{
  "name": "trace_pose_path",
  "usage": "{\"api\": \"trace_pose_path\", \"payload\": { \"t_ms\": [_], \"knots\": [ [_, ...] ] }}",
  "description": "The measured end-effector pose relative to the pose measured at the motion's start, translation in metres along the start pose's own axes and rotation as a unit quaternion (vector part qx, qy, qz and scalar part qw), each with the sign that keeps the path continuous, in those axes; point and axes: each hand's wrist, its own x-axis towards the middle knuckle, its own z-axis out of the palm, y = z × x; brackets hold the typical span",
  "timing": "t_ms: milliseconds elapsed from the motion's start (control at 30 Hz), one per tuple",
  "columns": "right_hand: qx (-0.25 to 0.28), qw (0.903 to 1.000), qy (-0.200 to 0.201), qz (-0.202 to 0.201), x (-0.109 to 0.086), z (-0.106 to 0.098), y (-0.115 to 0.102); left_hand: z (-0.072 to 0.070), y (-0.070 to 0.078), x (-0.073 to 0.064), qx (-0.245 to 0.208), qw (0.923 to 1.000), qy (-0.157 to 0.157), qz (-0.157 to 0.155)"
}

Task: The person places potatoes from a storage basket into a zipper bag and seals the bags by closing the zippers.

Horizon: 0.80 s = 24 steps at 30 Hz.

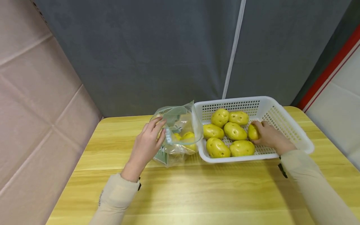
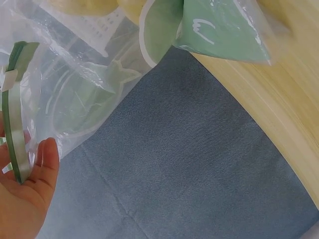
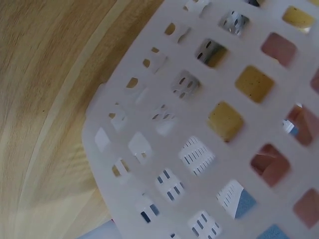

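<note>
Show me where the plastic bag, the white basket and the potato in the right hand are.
Plastic bag [image 1: 175, 149], head view, on its clear front wall.
White basket [image 1: 303, 142], head view, on its near right corner.
Held potato [image 1: 252, 132], head view, on its uncovered side.

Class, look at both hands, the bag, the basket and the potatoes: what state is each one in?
Left hand: fingers around the bag's edge
Right hand: gripping one potato inside the basket
Plastic bag: mouth open, partly filled
Potatoes in the bag: seen through clear plastic, exact count unclear
White basket: upright, uncovered
Other potatoes in the basket: six, whole, not held
</note>
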Motion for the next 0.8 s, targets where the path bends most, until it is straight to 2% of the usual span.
{"api": "trace_pose_path", "payload": {
  "t_ms": [467, 800],
  "knots": [
    [0.010, 0.9997, -0.013, 0.021, -0.0014, -0.0014, -0.0014, 0.0006, 0.0012, -0.0003, -0.004, 1.0000, -0.003, -0.002],
    [-0.001, 0.9999, -0.002, 0.016, -0.0007, -0.0017, -0.0034, 0.0009, 0.0012, 0.0000, -0.006, 0.9999, -0.007, -0.007]
  ]
}}
